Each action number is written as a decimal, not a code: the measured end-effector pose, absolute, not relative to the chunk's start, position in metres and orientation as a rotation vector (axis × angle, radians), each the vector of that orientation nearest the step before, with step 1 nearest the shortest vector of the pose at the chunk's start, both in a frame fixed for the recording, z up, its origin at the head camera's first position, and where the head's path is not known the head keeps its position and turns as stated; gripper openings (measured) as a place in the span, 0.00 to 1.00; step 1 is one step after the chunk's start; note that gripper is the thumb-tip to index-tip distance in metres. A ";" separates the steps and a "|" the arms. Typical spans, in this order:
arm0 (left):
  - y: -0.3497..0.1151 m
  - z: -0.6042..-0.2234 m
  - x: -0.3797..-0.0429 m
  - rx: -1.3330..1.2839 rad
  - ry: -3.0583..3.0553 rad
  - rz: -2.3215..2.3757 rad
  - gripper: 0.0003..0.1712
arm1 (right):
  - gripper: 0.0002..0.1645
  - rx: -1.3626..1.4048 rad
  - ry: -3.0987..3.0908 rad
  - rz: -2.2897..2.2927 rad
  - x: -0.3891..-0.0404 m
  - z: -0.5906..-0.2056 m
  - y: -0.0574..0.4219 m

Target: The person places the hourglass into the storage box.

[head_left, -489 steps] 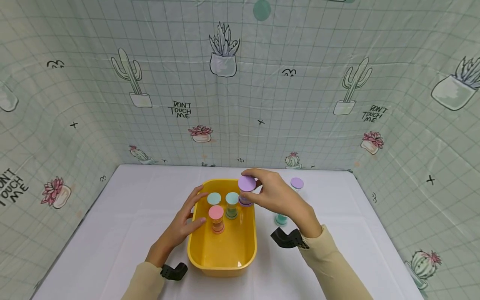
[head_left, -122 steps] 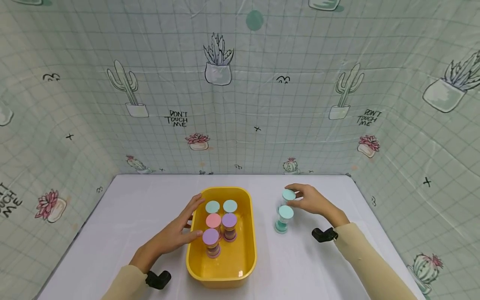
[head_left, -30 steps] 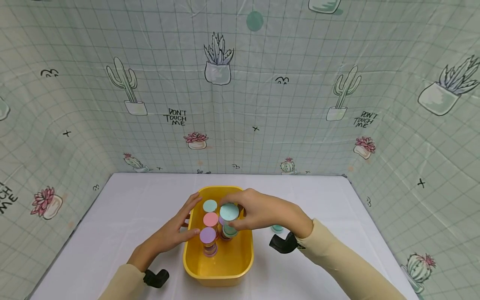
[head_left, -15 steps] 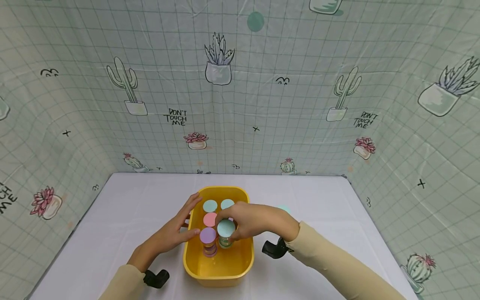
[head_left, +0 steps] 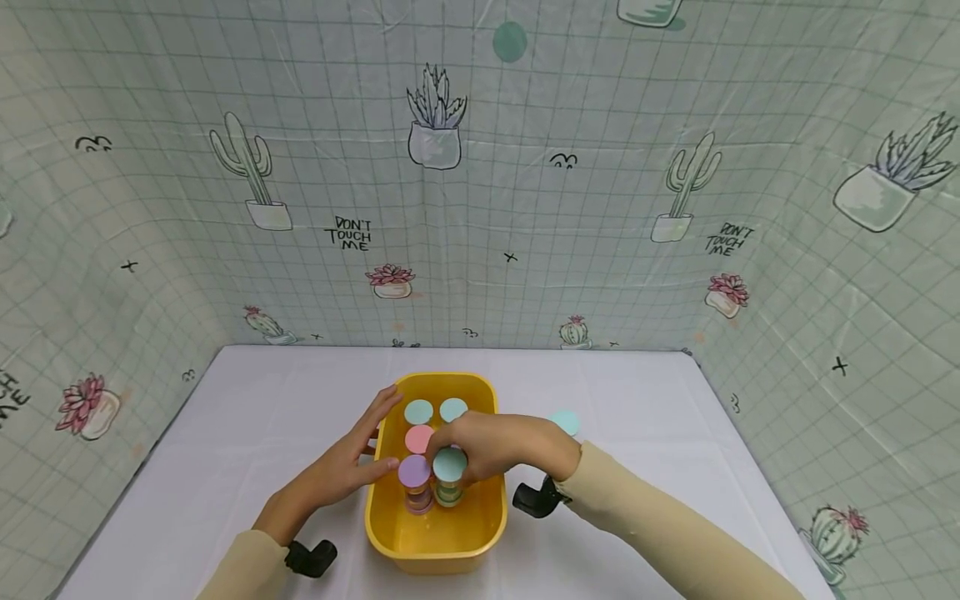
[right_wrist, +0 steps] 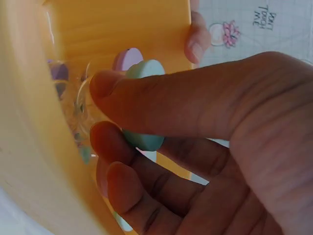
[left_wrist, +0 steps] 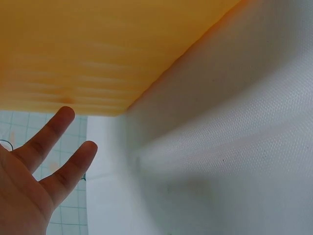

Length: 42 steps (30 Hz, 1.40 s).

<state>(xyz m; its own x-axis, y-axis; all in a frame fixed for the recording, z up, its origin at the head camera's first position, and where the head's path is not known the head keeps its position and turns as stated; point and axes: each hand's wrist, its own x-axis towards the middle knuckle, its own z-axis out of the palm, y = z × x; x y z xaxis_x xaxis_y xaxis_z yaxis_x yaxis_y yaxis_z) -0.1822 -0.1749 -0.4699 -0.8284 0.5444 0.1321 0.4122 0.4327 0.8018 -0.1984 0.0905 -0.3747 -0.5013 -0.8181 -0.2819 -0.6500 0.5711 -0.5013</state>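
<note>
My right hand (head_left: pixel 491 442) pinches a sand timer (head_left: pixel 450 464) with a mint cap, upright and low inside the yellow tub (head_left: pixel 457 537). In the right wrist view, thumb and fingers close around its mint cap (right_wrist: pixel 149 142). Left of it stands a purple-capped sand timer (head_left: pixel 415 471). Behind are a pink-capped timer (head_left: pixel 418 438) and two mint-capped timers (head_left: pixel 418 412). My left hand (head_left: pixel 341 467) rests at the tub's left rim with thumb and fingers spread; the left wrist view shows straight fingers (left_wrist: pixel 73 169) beside its outer wall.
One more mint-capped timer (head_left: pixel 565 422) stands on the white table (head_left: pixel 285 400) right of the tub, partly hidden behind my right wrist. A patterned cloth (head_left: pixel 510 208) rises behind the table and at both sides.
My right hand has carried the mint sand timer from the table into the tub, then forward and down beside the purple one. Earlier it held a purple timer. The left hand stays at the rim.
</note>
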 end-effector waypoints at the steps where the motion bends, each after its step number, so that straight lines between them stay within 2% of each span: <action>1: -0.175 -0.470 -0.182 0.852 2.532 1.355 0.47 | 0.24 -1.170 2.314 -0.445 -0.199 -0.376 0.090; 35: -0.176 -0.472 -0.181 0.865 2.525 1.373 0.47 | 0.23 -1.112 2.334 -0.337 -0.194 -0.378 0.077; 42: -0.178 -0.473 -0.182 0.875 2.540 1.364 0.47 | 0.17 -1.148 2.313 -0.304 -0.191 -0.377 0.073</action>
